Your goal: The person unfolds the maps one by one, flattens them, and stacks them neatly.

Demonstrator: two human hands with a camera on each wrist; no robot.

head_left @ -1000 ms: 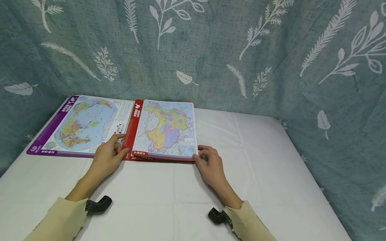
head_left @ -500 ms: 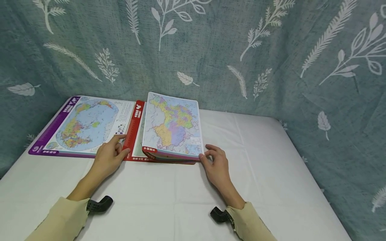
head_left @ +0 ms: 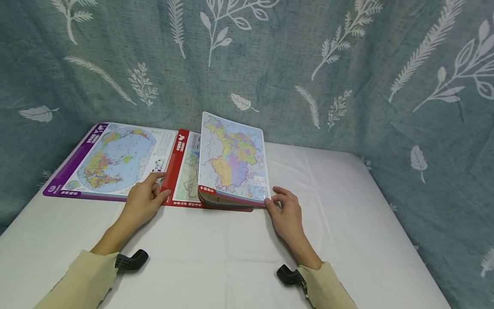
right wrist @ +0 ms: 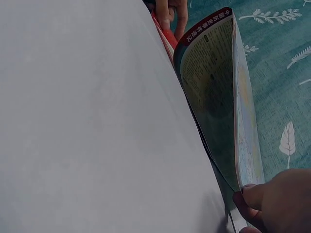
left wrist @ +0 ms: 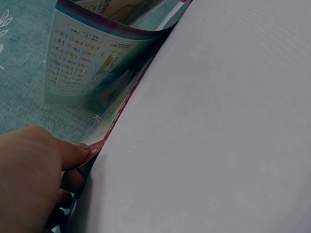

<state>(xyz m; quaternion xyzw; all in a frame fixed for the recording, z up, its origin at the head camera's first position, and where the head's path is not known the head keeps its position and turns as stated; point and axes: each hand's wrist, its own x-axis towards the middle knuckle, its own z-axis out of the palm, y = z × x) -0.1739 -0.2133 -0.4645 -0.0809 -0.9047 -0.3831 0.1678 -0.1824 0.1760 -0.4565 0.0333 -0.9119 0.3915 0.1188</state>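
Observation:
Pinched at its near right corner, a folded map (head_left: 237, 150) with coloured regions is lifted and curled by my right hand (head_left: 286, 212). In the right wrist view, thumb and fingers of that hand (right wrist: 286, 199) grip the edge of the curled flap (right wrist: 209, 82), whose printed inner side shows. My left hand (head_left: 144, 201) holds the red border (head_left: 173, 178) of the map at its near left corner. Seen from the left wrist, the thumb (left wrist: 73, 153) lies on top of this red corner and fingers curl beneath. Part of the lower map panel (head_left: 188, 171) shows under the flap.
A purple-bordered world map (head_left: 115, 159) lies flat at the left, meeting the red border. White cloth (head_left: 216, 253) covers the table. A green leaf-patterned curtain (head_left: 270, 64) hangs right behind the maps.
My right hand has moved right, pulling the folded map's free corner with it. The flap has risen and curled, uncovering more of the panel beside the red border. My left hand keeps its hold.

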